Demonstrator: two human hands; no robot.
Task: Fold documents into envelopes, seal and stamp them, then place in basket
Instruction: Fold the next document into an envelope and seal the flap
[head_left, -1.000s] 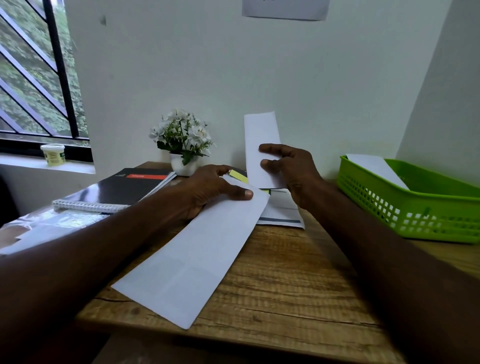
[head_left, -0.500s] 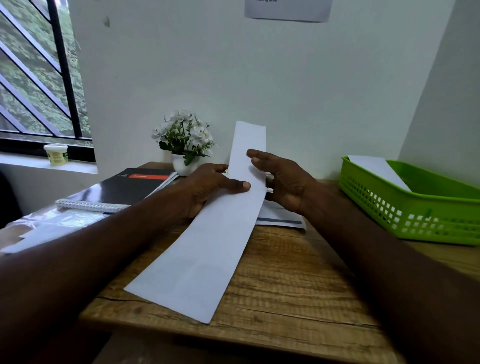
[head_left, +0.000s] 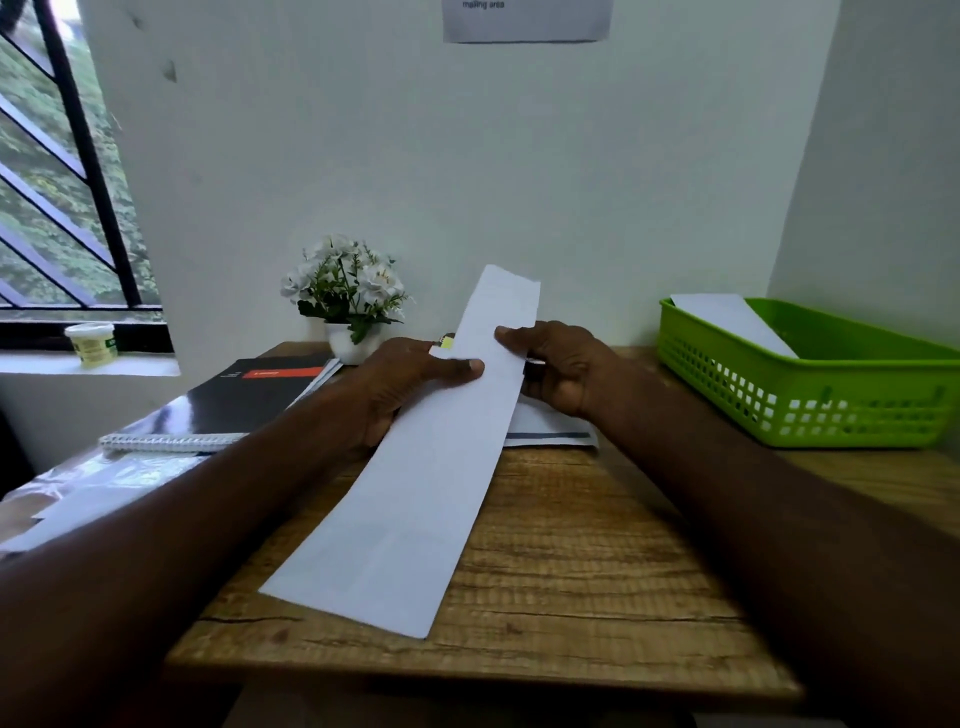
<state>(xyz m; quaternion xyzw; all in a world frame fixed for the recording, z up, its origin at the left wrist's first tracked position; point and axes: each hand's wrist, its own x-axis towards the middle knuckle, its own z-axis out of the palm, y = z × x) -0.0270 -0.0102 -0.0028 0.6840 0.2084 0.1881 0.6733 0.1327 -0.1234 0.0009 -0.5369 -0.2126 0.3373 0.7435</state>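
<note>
A long white envelope (head_left: 415, 499) lies slanted on the wooden desk (head_left: 571, 597), its far end raised. A folded white document (head_left: 506, 306) sticks out of that far end. My left hand (head_left: 410, 384) grips the envelope's left edge, thumb on top. My right hand (head_left: 563, 364) pinches the paper at the right edge, thumb on top. A green plastic basket (head_left: 810, 400) stands at the right with a white envelope (head_left: 732, 319) inside it. More envelopes (head_left: 550, 434) lie under my right hand.
A small white pot of white flowers (head_left: 345, 301) stands at the back. A black spiral notebook (head_left: 234, 405) and clear plastic sleeves (head_left: 93, 483) lie at the left. A yellow sticky pad (head_left: 445, 342) peeks out behind my left hand. A small tub (head_left: 91, 343) sits on the windowsill.
The folded document, held apart and upright a second ago, now lines up with the envelope and sits in its far end. Both hands have closed in on the envelope's far end.
</note>
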